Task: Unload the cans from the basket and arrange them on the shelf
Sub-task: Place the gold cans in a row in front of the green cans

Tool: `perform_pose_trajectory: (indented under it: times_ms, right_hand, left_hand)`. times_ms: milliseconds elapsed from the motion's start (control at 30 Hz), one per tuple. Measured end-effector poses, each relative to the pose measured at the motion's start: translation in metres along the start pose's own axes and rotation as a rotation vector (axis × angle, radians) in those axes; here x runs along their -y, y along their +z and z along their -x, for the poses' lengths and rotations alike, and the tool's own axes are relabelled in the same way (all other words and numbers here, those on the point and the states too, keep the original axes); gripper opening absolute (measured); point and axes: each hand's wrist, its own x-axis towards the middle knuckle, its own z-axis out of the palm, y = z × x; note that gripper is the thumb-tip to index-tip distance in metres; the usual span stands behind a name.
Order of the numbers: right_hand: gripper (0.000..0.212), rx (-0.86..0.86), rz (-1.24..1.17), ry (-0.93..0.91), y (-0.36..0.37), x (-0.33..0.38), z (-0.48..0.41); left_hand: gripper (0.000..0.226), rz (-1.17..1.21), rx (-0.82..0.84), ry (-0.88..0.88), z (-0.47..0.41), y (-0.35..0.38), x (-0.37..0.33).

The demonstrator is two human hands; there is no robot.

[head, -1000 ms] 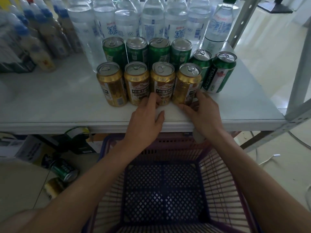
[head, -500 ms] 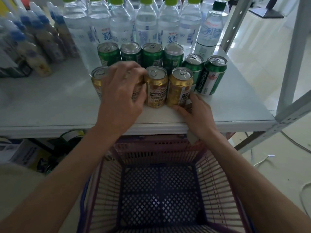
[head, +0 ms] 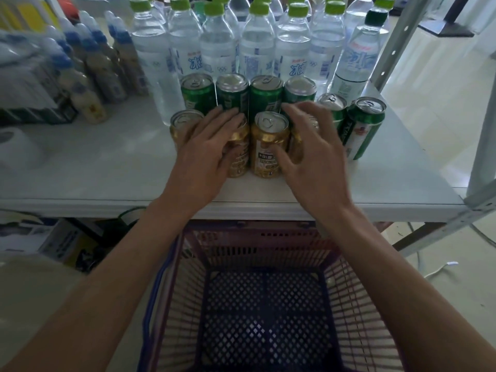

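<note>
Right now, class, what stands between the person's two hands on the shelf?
In the head view, one upright gold can stands between the left hand and right hand, its top uncovered.

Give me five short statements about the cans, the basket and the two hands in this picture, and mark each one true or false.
1. The purple plastic mesh basket holds no cans. True.
2. The gold aluminium cans stand in the front row, ahead of the green aluminium cans. True.
3. The left hand grips the basket's rim. False: it rests on the gold cans on the white shelf.
4. The right hand lifts a clear water bottle. False: it lies over the rightmost gold can; the clear plastic water bottles stand untouched behind.
5. Every can on the shelf stands upright. False: the rightmost green can leans.
</note>
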Motion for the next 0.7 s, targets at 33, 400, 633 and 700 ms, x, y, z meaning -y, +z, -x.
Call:
perform_pose_trajectory:
  times_ms: [33, 400, 633, 700]
  right_hand:
    - [0.060, 0.050, 0.027, -0.028, 0.005, 0.003, 0.000]
    - [0.037, 0.120, -0.058, -0.091, 0.008, -0.005, -0.005]
    - [0.082, 0.190, -0.027, 0.054, -0.021, -0.020, -0.007]
    - [0.076, 0.133, 0.042, 0.115, -0.025, -0.028, -0.006]
  left_hand:
    - [0.051, 0.011, 0.003, 0.006, 0.000, 0.000, 0.001]
    - [0.043, 0.206, -0.065, 0.028, -0.002, -0.004, 0.007]
    - [0.051, 0.117, -0.173, -0.177, 0.002, -0.015, 0.010]
    - [0.056, 0.174, -0.129, -0.253, 0.002, -0.012, 0.014]
